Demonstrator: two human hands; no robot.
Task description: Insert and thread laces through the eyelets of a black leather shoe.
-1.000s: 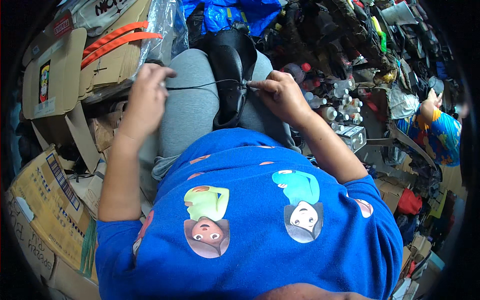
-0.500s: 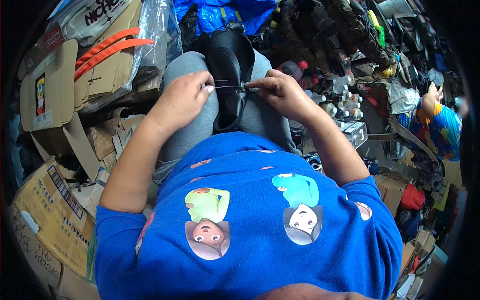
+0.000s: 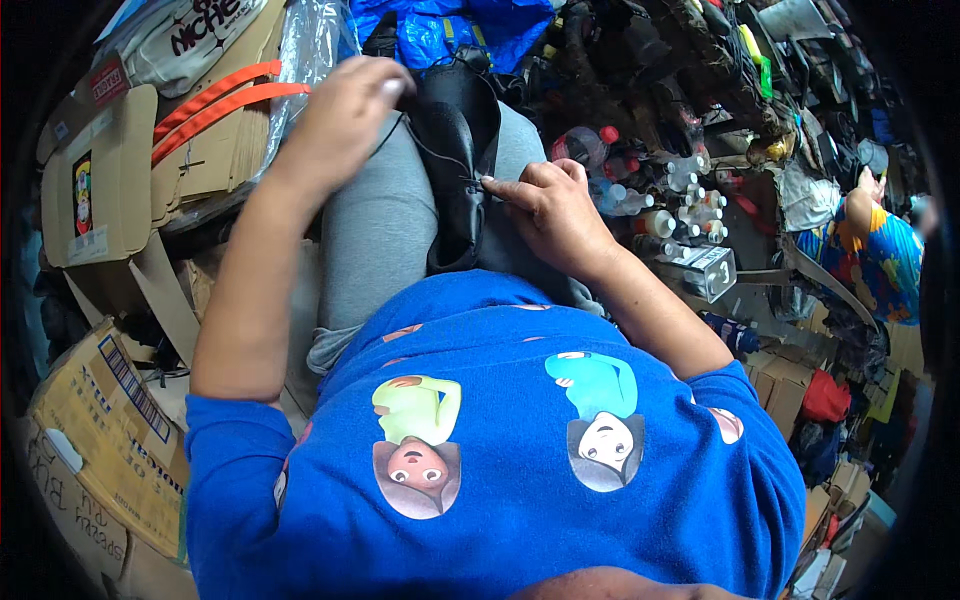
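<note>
A black shoe (image 3: 455, 130) lies lengthwise on my lap between my grey-trousered thighs. My right hand (image 3: 550, 205) is at its right side, with index finger and thumb pinched at the edge around the middle of the shoe. The other fingers are curled. My left hand (image 3: 345, 125) is raised to the left of the shoe's far end, its fingers closed together and smeared by motion. Dark thread shows near those fingertips, though most of its run is lost against the black shoe. Whether a needle is there I cannot make out.
Flattened cardboard (image 3: 215, 150) with orange strips (image 3: 215, 100) is stacked at the left, above a yellow box (image 3: 110, 420). Several small bottles (image 3: 690, 205) stand to the right of my knee. Beyond the shoe lies a blue plastic sheet (image 3: 510, 30). Another person's patterned sleeve (image 3: 885, 260) shows at far right.
My left hand has moved up and away to the left, from beside the shoe's middle. The thread that was stretched between my hands no longer shows there. My right hand stays at the shoe.
</note>
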